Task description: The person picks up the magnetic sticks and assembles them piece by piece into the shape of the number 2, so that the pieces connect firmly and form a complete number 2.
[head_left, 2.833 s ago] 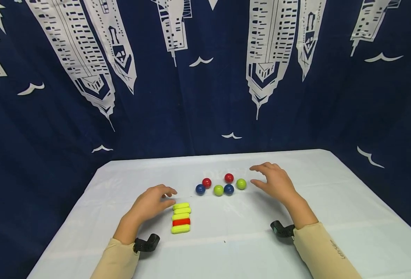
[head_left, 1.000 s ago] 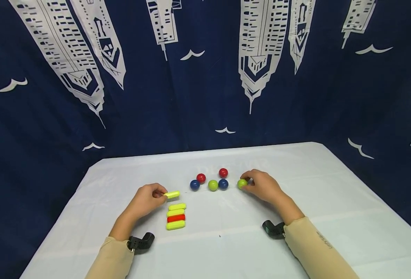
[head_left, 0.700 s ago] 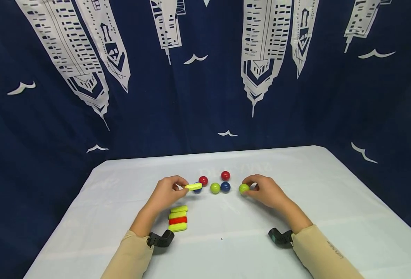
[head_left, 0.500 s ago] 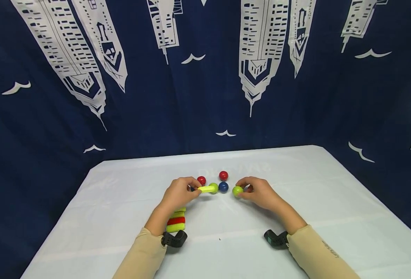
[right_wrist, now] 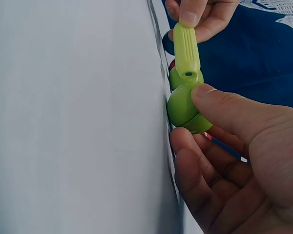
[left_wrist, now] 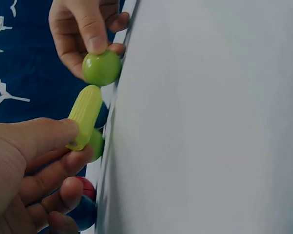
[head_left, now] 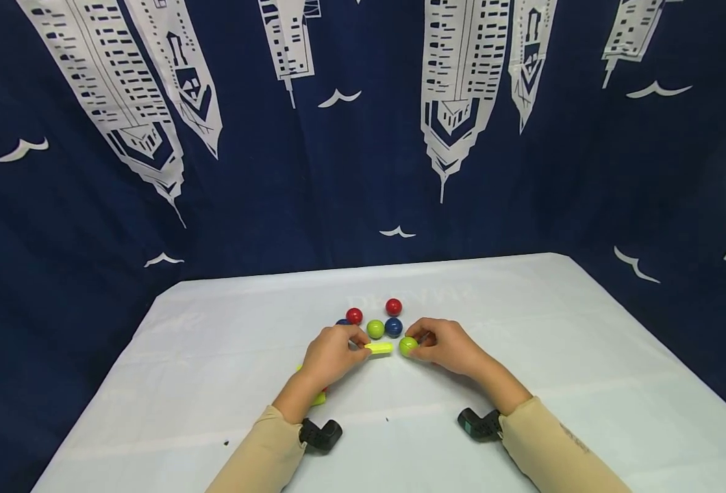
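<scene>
My left hand (head_left: 332, 355) pinches a yellow ridged rod (head_left: 380, 348) by one end, between thumb and fingers. The rod's free end points right, towards a lime-green ball (head_left: 408, 346) that my right hand (head_left: 449, 348) holds with thumb and fingertips. In the left wrist view, the tip of the rod (left_wrist: 88, 114) comes right up to the ball (left_wrist: 101, 67). The right wrist view shows a small hole in the end of the rod (right_wrist: 186, 51), just above the ball (right_wrist: 188, 109), which has a seam around it.
Behind the hands lie another green ball (head_left: 375, 329), a blue ball (head_left: 394, 327) and two red balls, one left (head_left: 354, 315), one right (head_left: 394, 307). My left hand partly hides a second blue ball (head_left: 342, 322). Rods (head_left: 318, 399) show behind my left wrist on the white table (head_left: 215, 356).
My left hand has taken a yellow rod from the row and carried it right. My right hand has gripped the green ball and brought it left and nearer. Rod and ball have come close together.
</scene>
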Demonstrator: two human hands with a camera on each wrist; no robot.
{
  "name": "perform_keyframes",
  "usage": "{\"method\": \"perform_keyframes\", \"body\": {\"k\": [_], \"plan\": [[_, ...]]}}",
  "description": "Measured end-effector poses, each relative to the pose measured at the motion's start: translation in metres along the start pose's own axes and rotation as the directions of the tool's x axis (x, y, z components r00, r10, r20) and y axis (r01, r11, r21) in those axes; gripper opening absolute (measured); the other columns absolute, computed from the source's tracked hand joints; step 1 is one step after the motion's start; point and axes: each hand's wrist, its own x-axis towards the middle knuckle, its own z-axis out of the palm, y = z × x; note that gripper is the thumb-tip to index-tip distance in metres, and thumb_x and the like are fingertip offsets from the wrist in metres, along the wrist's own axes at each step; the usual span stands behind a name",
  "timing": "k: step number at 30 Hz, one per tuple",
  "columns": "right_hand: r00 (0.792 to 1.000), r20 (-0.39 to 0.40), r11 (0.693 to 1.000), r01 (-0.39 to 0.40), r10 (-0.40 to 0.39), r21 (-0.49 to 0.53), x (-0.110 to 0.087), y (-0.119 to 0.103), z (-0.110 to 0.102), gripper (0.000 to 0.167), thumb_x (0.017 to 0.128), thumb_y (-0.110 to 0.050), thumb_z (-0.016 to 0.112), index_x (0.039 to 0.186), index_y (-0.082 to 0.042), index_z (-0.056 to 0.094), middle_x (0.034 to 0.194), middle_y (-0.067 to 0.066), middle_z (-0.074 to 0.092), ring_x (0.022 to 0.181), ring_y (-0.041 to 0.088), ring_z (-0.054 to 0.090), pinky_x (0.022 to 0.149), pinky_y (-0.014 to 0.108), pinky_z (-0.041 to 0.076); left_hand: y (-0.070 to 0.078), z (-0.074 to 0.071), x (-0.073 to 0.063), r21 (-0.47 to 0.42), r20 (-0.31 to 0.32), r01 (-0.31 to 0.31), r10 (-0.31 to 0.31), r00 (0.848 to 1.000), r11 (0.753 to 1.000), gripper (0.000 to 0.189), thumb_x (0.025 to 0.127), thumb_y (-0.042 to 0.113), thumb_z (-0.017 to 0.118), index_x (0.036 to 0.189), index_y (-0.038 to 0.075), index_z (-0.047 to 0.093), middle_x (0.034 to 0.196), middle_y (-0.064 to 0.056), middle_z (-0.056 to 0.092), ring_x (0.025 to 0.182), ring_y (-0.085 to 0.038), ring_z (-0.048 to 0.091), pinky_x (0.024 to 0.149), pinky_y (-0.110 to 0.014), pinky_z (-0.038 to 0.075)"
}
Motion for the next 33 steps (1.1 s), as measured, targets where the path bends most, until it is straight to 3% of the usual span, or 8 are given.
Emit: {"method": "perform_keyframes", "body": {"k": [7,14,23,28,33], "plan": [[1.000,-0.005,0.999,0.002,-0.002,0.046,0.002,0.003,0.005,0.025,0.085,-0.016,0.080,0.108,-0.012,0.070,0.098,0.005,0.070,0.076,0.015,0.059,0.053,0.026,0.052,0.001,0.002,0.001,0.000,-0.017,0.008,-0.008,1.000,1.000,0.013,0.086,0.023,0.078,0.098,0.019,0.076,0.097,0.005,0.076,0.082,-0.009,0.062,0.070,-0.028,0.050],[0.998,-0.052,0.999,0.045,-0.043,0.029,0.001,0.008,0.008,0.026,0.084,-0.019,0.080,0.108,-0.014,0.072,0.104,0.002,0.072,0.080,0.012,0.058,0.072,0.021,0.048,0.002,0.005,0.002,-0.014,-0.021,0.011,-0.011,1.000,1.000,0.013,0.086,0.023,0.079,0.097,0.018,0.076,0.097,0.004,0.076,0.082,-0.010,0.062,0.071,-0.029,0.050],[0.996,-0.076,0.998,0.051,-0.047,0.049,0.001,0.013,0.012,0.027,0.085,-0.019,0.080,0.110,-0.014,0.072,0.103,0.002,0.072,0.078,0.009,0.057,0.071,0.020,0.048,0.002,0.005,0.001,-0.014,-0.024,0.019,-0.019,1.000,1.000,0.013,0.086,0.024,0.078,0.098,0.019,0.076,0.097,0.005,0.076,0.079,-0.010,0.060,0.070,-0.028,0.049],[0.995,-0.088,0.998,0.054,-0.050,0.044,0.001,0.015,0.013,0.028,0.085,-0.018,0.080,0.111,-0.014,0.071,0.102,0.002,0.072,0.078,0.010,0.057,0.070,0.021,0.048,0.000,-0.001,0.000,-0.031,-0.045,0.030,-0.032,0.998,0.999,0.013,0.087,0.024,0.078,0.099,0.019,0.078,0.095,0.006,0.075,0.078,-0.009,0.060,0.068,-0.028,0.048],[0.994,-0.102,0.998,0.047,-0.042,0.040,0.002,0.016,0.012,0.027,0.085,-0.017,0.080,0.111,-0.014,0.072,0.101,0.001,0.072,0.077,0.009,0.057,0.069,0.020,0.047,-0.003,-0.016,0.000,-0.074,-0.071,0.063,-0.068,0.995,0.995,0.012,0.088,0.023,0.076,0.099,0.017,0.077,0.088,0.006,0.073,0.075,-0.010,0.057,0.065,-0.026,0.046]]}}
